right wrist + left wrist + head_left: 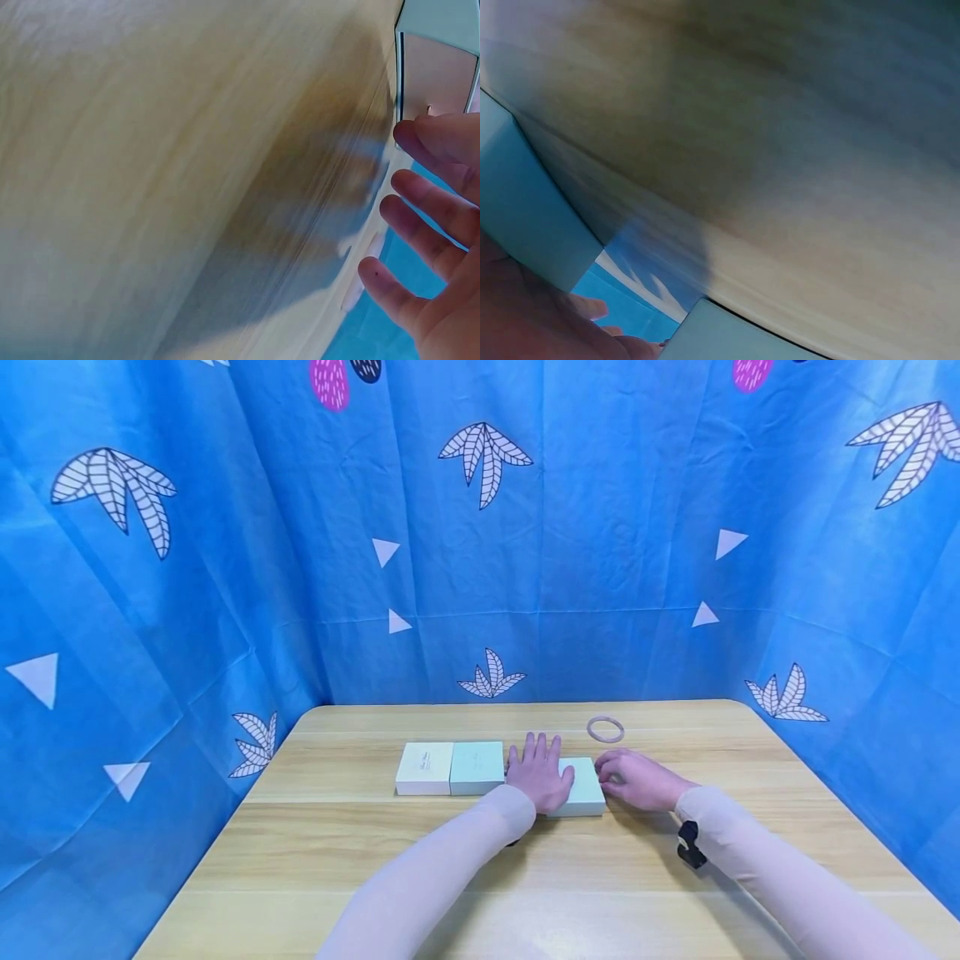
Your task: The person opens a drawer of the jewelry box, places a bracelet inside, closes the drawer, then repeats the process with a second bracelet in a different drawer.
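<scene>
1. The left hand (542,771) lay flat, fingers straight and slightly spread, its palm pressing on the top of a pale mint square cardboard box (583,787) near the middle of the light wooden worktop (360,852).
2. The right hand (636,779) met the same box at its right side, fingers loosely bent toward the edge; whether they pinched it could not be told from the head view, and the right wrist view showed the fingers (420,195) relaxed and apart beside the box's wall (431,82).
3. Both forearms, in pale sleeves, reached in from the near edge and converged on the box.
4. Two more boxes sat side by side, touching, just left of the left hand: a white square box (424,767) and a pale mint square box (477,767).
5. A thin beige ring-shaped bangle (605,729) lay flat beyond the right hand, apart from the boxes.
6. Blue patterned fabric (225,568) walled the worktop on three sides.
</scene>
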`<action>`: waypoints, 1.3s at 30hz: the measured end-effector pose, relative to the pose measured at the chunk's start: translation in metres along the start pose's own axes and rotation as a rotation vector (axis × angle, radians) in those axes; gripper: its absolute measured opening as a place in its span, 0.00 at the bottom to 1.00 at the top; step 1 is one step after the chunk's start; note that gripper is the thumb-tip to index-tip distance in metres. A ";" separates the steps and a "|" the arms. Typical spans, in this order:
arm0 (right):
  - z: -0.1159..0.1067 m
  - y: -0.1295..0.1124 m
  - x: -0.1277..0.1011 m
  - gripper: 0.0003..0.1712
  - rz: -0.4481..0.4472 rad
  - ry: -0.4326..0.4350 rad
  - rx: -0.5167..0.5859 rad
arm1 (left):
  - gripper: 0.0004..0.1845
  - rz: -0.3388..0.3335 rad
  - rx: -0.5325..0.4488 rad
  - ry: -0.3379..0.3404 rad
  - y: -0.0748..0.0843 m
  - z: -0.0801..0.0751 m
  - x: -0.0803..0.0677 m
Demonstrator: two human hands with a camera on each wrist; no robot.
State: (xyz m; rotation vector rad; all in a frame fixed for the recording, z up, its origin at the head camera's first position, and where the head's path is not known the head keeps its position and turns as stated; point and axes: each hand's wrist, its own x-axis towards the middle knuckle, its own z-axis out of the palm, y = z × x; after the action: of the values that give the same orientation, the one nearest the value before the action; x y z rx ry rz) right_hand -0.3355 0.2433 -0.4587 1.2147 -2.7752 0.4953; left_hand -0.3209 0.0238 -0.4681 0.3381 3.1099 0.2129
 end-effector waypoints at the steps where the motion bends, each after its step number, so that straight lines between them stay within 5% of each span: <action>1: 0.000 0.000 0.000 0.05 0.000 0.001 0.001 | 0.36 0.000 -0.001 -0.001 0.000 0.000 0.000; 39: -0.003 -0.004 -0.004 0.07 0.005 0.010 0.001 | 0.36 -0.018 -0.018 -0.018 0.003 -0.001 -0.002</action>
State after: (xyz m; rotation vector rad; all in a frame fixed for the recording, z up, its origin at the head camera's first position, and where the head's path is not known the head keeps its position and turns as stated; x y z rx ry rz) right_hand -0.3299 0.2448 -0.4552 1.2030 -2.7708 0.5024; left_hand -0.3180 0.0257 -0.4668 0.3097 3.0902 0.2361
